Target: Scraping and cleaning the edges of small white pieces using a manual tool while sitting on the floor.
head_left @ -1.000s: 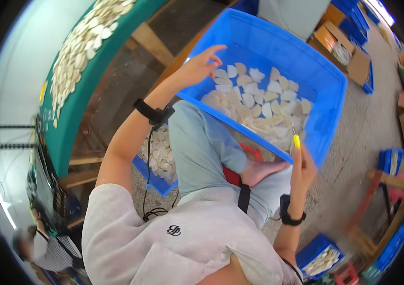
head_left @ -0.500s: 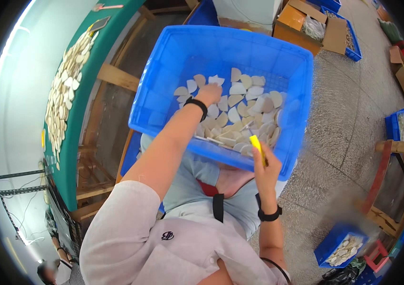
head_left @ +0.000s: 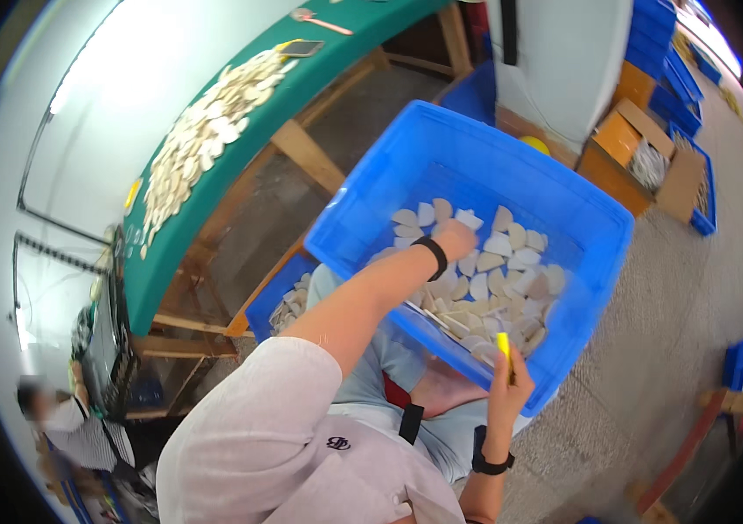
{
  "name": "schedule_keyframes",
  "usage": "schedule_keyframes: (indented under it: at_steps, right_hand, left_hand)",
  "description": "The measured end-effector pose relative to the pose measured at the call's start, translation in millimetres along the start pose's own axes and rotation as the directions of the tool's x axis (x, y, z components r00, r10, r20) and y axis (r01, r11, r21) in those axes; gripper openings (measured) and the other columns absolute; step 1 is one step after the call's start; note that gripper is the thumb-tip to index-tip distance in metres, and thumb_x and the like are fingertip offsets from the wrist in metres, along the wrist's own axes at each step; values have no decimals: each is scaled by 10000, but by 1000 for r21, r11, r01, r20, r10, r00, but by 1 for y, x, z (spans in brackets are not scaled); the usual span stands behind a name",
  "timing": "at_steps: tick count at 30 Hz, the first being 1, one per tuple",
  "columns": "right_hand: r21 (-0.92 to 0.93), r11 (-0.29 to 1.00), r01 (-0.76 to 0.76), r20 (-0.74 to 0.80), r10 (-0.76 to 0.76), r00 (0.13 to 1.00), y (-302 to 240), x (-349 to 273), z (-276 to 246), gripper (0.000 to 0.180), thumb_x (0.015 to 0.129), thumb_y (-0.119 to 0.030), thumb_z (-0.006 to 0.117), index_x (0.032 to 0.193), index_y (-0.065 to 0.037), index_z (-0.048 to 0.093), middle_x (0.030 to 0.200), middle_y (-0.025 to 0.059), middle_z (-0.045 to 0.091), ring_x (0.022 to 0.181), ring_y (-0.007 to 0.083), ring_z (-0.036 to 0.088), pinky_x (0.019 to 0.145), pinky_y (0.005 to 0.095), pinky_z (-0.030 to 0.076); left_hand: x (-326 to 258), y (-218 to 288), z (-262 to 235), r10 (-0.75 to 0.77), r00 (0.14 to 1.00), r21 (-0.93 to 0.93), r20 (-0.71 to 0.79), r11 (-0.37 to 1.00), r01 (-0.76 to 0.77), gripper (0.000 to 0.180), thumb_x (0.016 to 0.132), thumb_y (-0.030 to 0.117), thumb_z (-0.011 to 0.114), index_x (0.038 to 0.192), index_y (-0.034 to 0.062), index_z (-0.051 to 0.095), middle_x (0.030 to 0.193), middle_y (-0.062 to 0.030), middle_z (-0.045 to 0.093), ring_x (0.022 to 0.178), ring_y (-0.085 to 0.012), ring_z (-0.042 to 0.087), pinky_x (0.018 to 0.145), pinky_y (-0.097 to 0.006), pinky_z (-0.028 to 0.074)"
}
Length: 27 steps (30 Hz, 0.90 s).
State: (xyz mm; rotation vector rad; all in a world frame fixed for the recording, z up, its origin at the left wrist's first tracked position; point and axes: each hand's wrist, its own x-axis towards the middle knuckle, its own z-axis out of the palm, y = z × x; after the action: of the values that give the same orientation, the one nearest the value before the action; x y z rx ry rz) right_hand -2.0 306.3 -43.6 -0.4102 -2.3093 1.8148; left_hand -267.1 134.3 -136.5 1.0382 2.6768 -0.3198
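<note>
A large blue plastic bin (head_left: 588, 203) rests tilted over my lap, its floor strewn with flat half-round pieces (head_left: 495, 281) in white and cream. Inside it, my left hand (head_left: 456, 237) reaches down among them with the fingers curled. Some white pieces (head_left: 469, 219) lie against its fingertips; what the fingers grip, if anything, is hidden. At the bin's near right rim my right hand (head_left: 511, 382) is closed around a slim yellow-handled tool (head_left: 503, 344), which looks like a utility knife. The tool points up and its tip is hard to make out.
To the left, a green-topped table (head_left: 260, 137) carries a heap of similar pieces (head_left: 206, 131) and a phone (head_left: 303, 49). A smaller blue bin (head_left: 260, 316) of pieces sits by my left leg. At the right stands an open cardboard box (head_left: 609, 166). A person (head_left: 83, 428) is at lower left.
My view has swung, so the bin and table appear farther right and the bin lower. My left hand stays at the same spot among the pieces. The right hand still grips the yellow tool, now more upright.
</note>
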Motion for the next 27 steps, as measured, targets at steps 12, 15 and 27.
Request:
schedule_keyframes:
  at_steps: [12,15,27]
  right_hand:
    - [160,984,-81,-177,110,978,-45,-39,-10,345,850,-133,588,1150,30,536,965,71,582,701,75,484,524,176,333]
    - [169,982,-82,-187,113,976,-65,-50,10,308,853,-121,586,1117,30,542,902,47,566,668,55,461,500,167,311]
    - [397,902,-168,14,178,984,-93,-59,34,111,825,-82,628,877,6,585,637,-54,452,511,16,354,446,181,249]
  left_hand:
    - [-158,75,-148,108,954,-960,-278,-5,-279,283,818,238,628,957,31,494,821,-66,567,723,-131,544,632,-292,453]
    - [-191,91,-129,59,977,-939,-206,-294,-180,238,856,181,595,1003,33,480,867,-31,563,740,-92,533,631,-242,450]
    - [-259,98,-129,-254,958,-849,-132,-470,-242,232,838,197,640,948,45,502,846,0,546,716,-60,515,593,-196,432]
